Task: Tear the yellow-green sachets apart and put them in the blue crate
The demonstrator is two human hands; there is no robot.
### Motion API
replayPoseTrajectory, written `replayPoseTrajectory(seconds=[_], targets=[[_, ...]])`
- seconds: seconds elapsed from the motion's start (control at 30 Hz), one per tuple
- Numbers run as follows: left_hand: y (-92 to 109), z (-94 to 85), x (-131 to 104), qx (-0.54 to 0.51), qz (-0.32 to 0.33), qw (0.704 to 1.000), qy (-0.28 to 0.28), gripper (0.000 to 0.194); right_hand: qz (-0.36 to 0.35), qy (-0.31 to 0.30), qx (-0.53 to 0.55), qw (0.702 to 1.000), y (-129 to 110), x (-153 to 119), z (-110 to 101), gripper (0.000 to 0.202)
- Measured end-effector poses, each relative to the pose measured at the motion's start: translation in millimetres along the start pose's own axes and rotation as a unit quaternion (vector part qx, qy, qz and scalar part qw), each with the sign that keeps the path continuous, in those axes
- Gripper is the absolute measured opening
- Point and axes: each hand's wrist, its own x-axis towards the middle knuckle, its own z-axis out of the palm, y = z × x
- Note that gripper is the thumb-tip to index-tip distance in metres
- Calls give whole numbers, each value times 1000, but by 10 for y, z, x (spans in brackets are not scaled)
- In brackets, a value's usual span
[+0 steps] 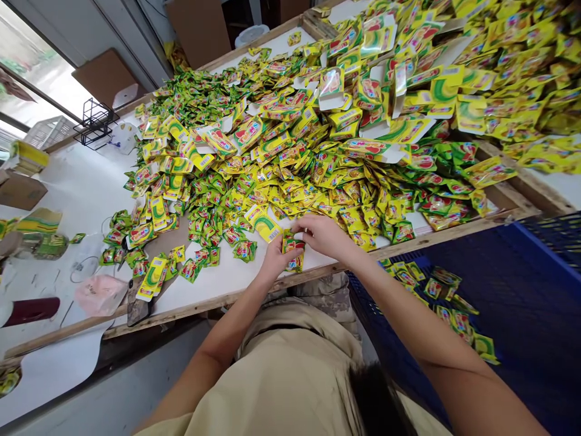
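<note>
At the table's front edge both hands meet around a small green, red and yellow snack packet [294, 247]. My left hand [274, 259] grips its left side, thumb across the front. The fingers of my right hand [323, 234] are curled and pinched at the packet's upper right. Just beyond my left fingers lies a flat yellow and green carton [263, 223] with a barcode. A big heap of yellow packets [313, 188] rises right behind the hands, and loose green packets [245, 249] lie to their left.
Cartons [376, 97] lie on the heap. A wooden rim [408, 243] edges the table. Below right stands a blue crate [512, 303] with several packets. At left are a phone [138, 303], a pink bag [100, 295], a dark red cylinder [35, 309] and a black wire rack [95, 124].
</note>
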Motion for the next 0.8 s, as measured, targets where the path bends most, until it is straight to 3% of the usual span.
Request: replayPoseTrajectory(seconds=[0.2, 0.4, 0.57, 0.8], targets=[[-27, -8, -29, 2, -18, 1000, 18, 44, 32, -112, 26, 993, -2, 46, -17, 24], [-17, -12, -9, 25, -24, 999, 3, 43, 29, -62, 18, 997, 15, 66, -104, 34], [11, -3, -9, 46, -16, 999, -4, 42, 2, -36, -39, 999, -52, 46, -142, 25], [19, 13, -6, 58, 12, 998, -2, 40, 46, -137, -41, 989, -84, 31, -88, 13]])
